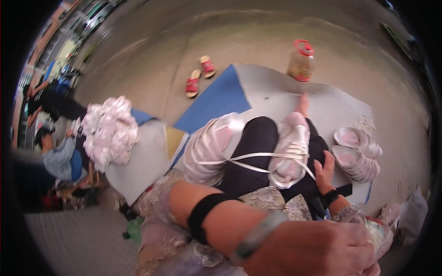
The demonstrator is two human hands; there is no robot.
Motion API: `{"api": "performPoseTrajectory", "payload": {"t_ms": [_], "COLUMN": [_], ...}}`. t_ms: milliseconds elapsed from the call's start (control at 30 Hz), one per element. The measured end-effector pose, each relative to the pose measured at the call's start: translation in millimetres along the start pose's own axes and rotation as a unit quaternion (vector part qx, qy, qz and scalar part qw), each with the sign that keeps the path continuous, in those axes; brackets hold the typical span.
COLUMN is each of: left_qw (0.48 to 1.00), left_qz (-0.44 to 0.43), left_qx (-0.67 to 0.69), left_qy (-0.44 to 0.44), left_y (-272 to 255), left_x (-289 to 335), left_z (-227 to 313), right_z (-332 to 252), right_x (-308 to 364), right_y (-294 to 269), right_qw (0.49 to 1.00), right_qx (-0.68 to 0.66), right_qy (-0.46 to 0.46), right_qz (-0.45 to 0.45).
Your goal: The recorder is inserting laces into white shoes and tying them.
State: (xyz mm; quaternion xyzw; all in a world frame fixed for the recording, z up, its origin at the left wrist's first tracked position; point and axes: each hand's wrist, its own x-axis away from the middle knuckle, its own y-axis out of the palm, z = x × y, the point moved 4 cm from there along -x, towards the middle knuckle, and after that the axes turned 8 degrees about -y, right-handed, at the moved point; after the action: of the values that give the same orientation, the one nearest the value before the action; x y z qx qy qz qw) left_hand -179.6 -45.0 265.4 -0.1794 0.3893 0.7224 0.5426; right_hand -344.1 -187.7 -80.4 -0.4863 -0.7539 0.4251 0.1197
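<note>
Your lap, in black trousers, carries a white-and-pink sneaker [286, 166], its loose laces [252, 156] looping left across your thigh. Your right hand [325, 172] stands just beside it, fingers spread wide; whether it touches the lace end cannot be told. Your left hand [322, 248] is curled and blurred at the lower right, its forearm crossing the near side; its grip cannot be told. A pair of pale pink shoes [357, 161] sits near the mat's right edge, leaving narrow room beside your right hand. More open room lies ahead, where the grey mat [271, 87] runs to its far edge, near a red-capped jug [301, 66]. A pale pink heap [110, 133] stands farther left.
</note>
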Motion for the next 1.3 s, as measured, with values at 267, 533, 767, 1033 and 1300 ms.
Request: {"api": "performPoseTrajectory", "payload": {"t_ms": [267, 533, 767, 1033, 1300], "left_qw": [0.969, 0.874, 0.796, 0.605, 0.722], "left_qz": [-0.001, -0.378, -0.23, -0.338, -0.408], "left_qx": [-0.178, -0.305, -0.527, -0.667, -0.498], "left_qy": [0.168, -0.016, -0.188, -0.273, -0.254], "left_y": [-34, -84, -144, -158, -149], "left_x": [8, 0, 80, 125, 130], "left_z": [-3, -36, -186, -211, -193], "right_z": [-10, -3, 2, -71, -65], "right_x": [-1, -2, -2, -9, -2], "right_y": [21, 8, 8, -5, 10], "right_qw": [1.0, 0.999, 0.995, 0.994, 0.994], "right_qx": [-0.013, -0.011, -0.086, -0.049, -0.024], "right_qy": [0.015, 0.034, 0.04, -0.043, -0.028], "right_qz": [-0.012, 0.003, 0.02, -0.088, -0.102]}}
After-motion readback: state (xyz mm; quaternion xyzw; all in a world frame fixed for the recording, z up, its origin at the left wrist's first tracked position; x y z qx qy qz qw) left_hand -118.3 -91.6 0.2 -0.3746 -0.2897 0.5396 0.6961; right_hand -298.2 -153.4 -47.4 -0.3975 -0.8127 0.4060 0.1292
